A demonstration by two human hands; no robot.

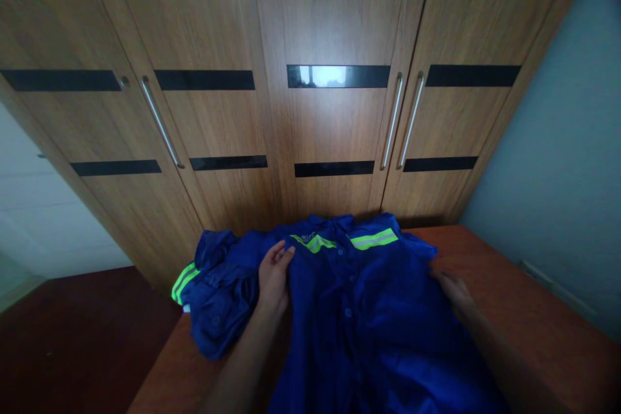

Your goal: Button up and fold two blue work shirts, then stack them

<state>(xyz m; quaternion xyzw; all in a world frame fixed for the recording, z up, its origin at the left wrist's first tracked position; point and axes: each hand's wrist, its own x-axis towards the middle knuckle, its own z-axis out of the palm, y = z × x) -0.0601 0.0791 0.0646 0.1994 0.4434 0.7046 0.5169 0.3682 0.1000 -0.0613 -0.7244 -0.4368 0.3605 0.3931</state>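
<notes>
A dark blue long-sleeved work shirt [388,310] lies front up, with buttons down the middle and yellow-green reflective bands across the chest. My left hand [275,275] is over its left side, by the chest band. The thumb and fingers there are bent and a little apart, with no cloth seen between them. At the shirt's right edge, below the shoulder, my right hand [453,290] has its fingers closed on the fabric, somewhat blurred. The left sleeve [220,301] is bunched up beside my left forearm, its reflective band at the far left.
The shirt lies on a reddish-brown wooden surface [504,310]. Behind it stands a wooden wardrobe [334,123] with long metal handles and black strips. A pale wall [557,162] is on the right, with dark red floor [87,336] at lower left.
</notes>
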